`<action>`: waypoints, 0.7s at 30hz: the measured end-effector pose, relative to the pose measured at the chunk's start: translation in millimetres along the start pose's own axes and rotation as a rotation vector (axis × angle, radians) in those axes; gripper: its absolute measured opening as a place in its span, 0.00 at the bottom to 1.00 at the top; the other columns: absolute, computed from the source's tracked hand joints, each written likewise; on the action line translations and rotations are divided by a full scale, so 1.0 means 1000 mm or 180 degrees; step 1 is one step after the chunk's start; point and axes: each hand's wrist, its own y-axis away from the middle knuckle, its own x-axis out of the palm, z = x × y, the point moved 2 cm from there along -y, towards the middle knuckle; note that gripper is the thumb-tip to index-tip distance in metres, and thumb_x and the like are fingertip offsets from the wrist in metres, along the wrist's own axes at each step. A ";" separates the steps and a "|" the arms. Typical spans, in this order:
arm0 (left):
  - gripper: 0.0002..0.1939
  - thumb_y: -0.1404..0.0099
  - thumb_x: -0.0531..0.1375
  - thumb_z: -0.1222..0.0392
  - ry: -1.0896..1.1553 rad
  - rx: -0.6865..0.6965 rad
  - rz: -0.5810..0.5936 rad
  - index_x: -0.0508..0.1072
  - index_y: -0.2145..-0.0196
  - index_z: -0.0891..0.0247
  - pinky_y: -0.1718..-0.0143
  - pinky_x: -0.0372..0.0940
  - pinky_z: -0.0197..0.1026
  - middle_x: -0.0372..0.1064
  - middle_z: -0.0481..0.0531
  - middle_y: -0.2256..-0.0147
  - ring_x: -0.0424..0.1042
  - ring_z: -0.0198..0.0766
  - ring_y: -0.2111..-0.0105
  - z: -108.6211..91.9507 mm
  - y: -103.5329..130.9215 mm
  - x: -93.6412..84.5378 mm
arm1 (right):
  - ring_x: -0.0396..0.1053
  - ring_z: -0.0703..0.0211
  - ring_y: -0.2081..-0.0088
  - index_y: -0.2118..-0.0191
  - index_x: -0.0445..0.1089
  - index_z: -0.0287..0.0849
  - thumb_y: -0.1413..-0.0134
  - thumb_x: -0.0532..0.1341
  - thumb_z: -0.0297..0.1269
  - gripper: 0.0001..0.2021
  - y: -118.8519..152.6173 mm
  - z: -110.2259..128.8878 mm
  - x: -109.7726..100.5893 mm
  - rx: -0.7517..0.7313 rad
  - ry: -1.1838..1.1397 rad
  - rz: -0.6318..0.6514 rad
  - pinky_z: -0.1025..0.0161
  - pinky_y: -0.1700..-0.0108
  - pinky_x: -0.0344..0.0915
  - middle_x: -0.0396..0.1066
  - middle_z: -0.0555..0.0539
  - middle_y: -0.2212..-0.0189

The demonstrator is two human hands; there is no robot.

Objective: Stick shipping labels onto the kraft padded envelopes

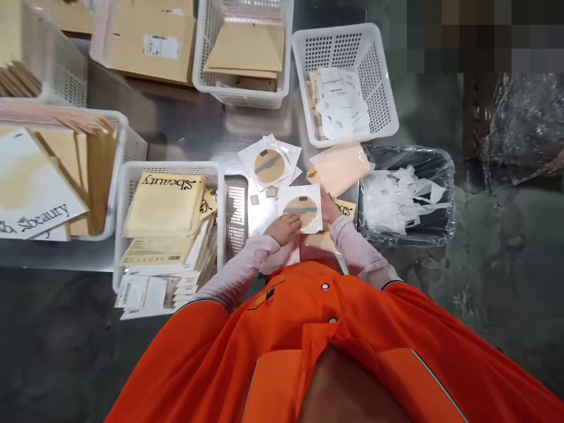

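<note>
In front of my body I have a white square packet [312,220] with a round tan window crossed by a grey strip. My left hand [284,228], fingers bent together, is on its lower left part. At its right edge is my right hand [328,207], closed on the side, with some fingers hidden. Similar packets [269,165] lie overlapped just beyond, near two small brown squares [272,191]. A pinkish padded envelope [341,167] lies beyond my right hand. Beneath my right wrist shows a yellow printed card [346,208].
At right, a plastic-lined bin [448,176] holds white paper strips. White baskets stand around: one with labels [383,88], one with cardboard mailers [286,53], one with yellow packs [121,235], another with large envelopes [118,123]. A cardboard box [150,35] sits at the back left.
</note>
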 end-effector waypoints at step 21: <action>0.27 0.41 0.72 0.54 0.0638 -0.0889 -0.0741 0.77 0.46 0.66 0.35 0.64 0.58 0.74 0.67 0.42 0.69 0.59 0.37 0.014 0.014 -0.036 | 0.78 0.51 0.67 0.66 0.71 0.40 0.52 0.64 0.25 0.05 0.054 -0.022 0.013 -0.0878 0.0390 0.0004 0.44 0.51 0.79 0.77 0.47 0.76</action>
